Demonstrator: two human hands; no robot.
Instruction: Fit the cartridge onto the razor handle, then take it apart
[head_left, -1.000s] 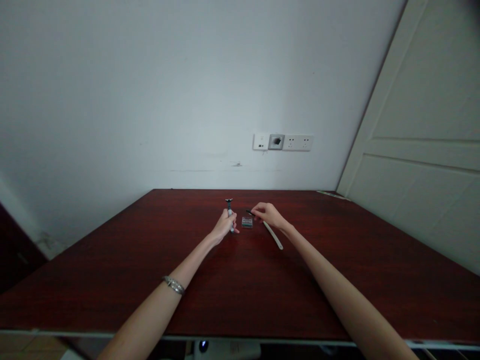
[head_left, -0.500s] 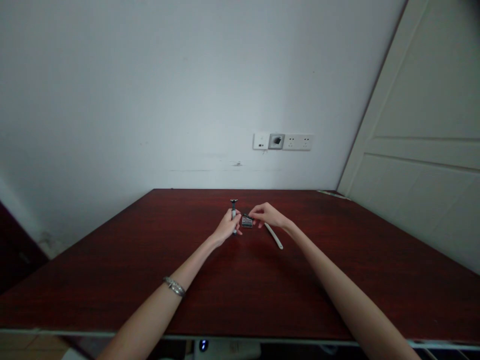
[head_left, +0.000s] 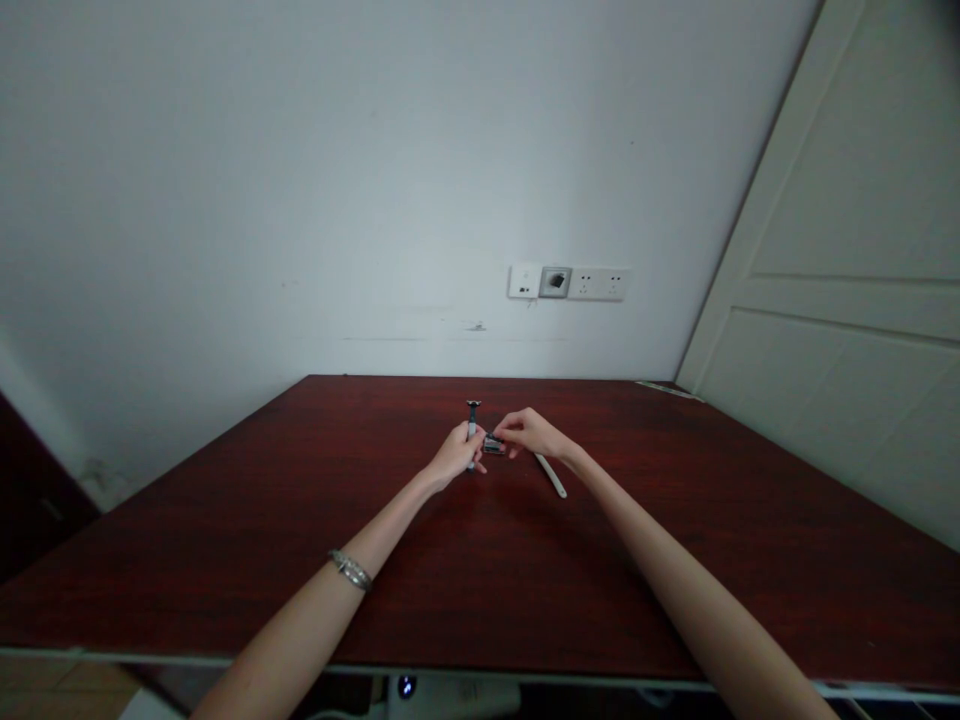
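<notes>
One head view only, looking forward and slightly down across the counter (head_left: 525,580) toward the wall (head_left: 337,180). Hands far out at arm's length, small mid-frame; door (head_left: 847,300) on the right.

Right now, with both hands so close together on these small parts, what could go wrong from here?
The razor stands upright in the left hand, gripped low on its handle; its head could tip sideways.
The right hand has only fingertips on the small dark case; it may slide on the smooth table, or a finger may meet the razor's head.
The white strip lies beside the right wrist and could be swept off.
</notes>
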